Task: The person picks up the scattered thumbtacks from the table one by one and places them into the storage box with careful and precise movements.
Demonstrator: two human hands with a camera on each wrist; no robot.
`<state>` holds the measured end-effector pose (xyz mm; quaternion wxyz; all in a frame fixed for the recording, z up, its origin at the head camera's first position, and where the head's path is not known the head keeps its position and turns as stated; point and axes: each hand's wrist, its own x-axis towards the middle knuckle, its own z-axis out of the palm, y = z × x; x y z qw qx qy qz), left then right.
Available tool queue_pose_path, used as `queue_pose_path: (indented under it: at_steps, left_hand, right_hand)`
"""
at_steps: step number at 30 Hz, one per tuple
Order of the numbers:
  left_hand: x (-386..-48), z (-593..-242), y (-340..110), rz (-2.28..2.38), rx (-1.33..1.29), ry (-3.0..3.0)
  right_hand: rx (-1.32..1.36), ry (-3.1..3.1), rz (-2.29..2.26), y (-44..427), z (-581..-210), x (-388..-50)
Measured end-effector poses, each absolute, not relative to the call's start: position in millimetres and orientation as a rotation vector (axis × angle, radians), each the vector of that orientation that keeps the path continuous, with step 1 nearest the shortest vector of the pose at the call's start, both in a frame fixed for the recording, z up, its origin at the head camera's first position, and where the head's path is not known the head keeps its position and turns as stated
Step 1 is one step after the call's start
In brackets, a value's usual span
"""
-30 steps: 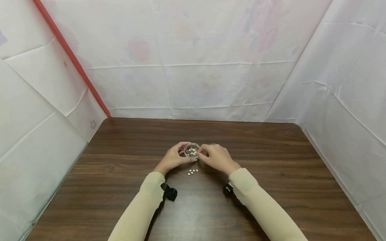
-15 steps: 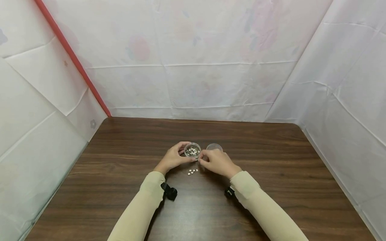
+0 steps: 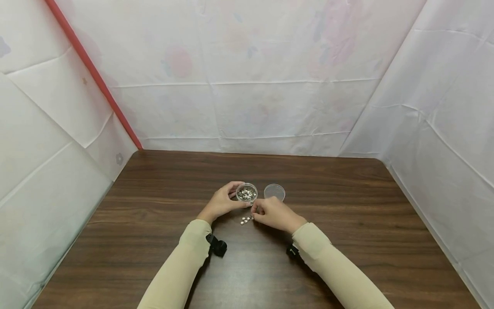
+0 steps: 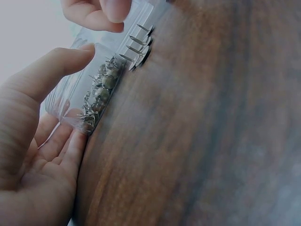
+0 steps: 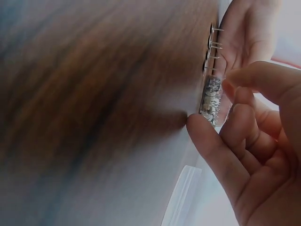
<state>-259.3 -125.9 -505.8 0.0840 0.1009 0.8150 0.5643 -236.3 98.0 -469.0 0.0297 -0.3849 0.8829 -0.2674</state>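
My left hand (image 3: 225, 200) holds a round clear plastic box (image 3: 246, 186), thumb on the near side and fingers around the far side. Many silver thumbtacks (image 4: 99, 96) lie inside it in a heap. On the table in front of the box is a small group of thumbtacks (image 3: 245, 221), resting on their heads with points up, as the left wrist view shows. My right hand (image 3: 277, 213) is at the right end of this group. Its thumb and forefinger pinch together just above the table; the thumbtack between them is nearly all hidden by the fingertips.
A round clear lid (image 3: 274, 191) lies on the table right of the box, behind my right hand. The brown wooden table (image 3: 173, 171) reaches back to a white patterned cloth (image 3: 247, 107). Cloth also hangs at both sides, with a red strip (image 3: 92, 73) at left.
My right hand has come out of the box and moved toward me to the thumbtacks on the table, uncovering the lid. The left hand and box have stayed in place.
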Motion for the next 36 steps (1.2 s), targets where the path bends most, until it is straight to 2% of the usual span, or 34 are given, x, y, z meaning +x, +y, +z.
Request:
queue_pose_path:
  at_steps: [19,36]
  left_hand:
    - [-259.3,-507.6,-124.8,1.715,0.312,2.398]
    - [-259.1,-506.9,-123.7,1.720,0.308,2.405]
  right_hand:
    - [-1.158,2.807,-0.612,94.1,-471.7,-230.3]
    - [-1.143,2.751,-0.703,96.8,-467.7,-231.2]
